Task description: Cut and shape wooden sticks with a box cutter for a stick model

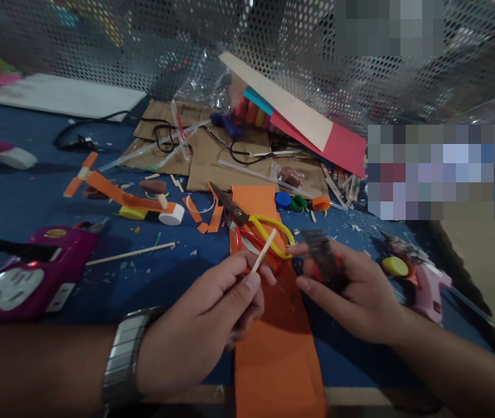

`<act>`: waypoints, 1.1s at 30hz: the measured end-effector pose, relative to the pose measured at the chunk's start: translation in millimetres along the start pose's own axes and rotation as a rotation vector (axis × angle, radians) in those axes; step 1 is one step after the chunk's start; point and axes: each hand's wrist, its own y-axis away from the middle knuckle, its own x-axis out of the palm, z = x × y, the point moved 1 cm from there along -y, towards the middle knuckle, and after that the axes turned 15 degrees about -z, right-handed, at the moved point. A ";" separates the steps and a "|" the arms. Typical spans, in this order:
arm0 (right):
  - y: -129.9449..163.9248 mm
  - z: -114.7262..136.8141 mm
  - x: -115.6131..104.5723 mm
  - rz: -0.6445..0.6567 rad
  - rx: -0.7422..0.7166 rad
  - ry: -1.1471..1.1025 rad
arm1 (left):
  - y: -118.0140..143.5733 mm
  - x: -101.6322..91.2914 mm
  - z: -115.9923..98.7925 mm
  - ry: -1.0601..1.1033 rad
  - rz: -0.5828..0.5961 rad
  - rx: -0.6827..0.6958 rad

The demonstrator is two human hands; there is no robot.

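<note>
A short pale wooden stick (pixel 265 248) is pinched between the thumb and fingers of my left hand (pixel 212 313), its tip pointing up and to the right. My right hand (pixel 356 290) is wrapped around a blurred black object with red parts (pixel 323 258); its exact kind is unclear. Beneath both hands runs a long orange sheet (pixel 273 360). Yellow-handled scissors (pixel 239 212) lie on that sheet just beyond my left hand, blades pointing away to the left. Next to them is a red-handled item (pixel 247 241), partly hidden by my fingers.
A purple glue-gun-like device (pixel 38 267) sits at left, a pink glue gun (pixel 430 284) at right. An orange model with wheels (pixel 125 197) stands near cut orange scraps (pixel 199 217). Bottle caps (pixel 297 202), cardboard (pixel 225 157) and coloured sheets (pixel 300 122) lie farther back, before a perforated metal screen (pixel 151 40).
</note>
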 end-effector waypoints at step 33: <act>-98.2 70.3 156.5 0.460 -0.395 0.687 | 11.9 -10.9 6.2 -0.290 0.551 0.755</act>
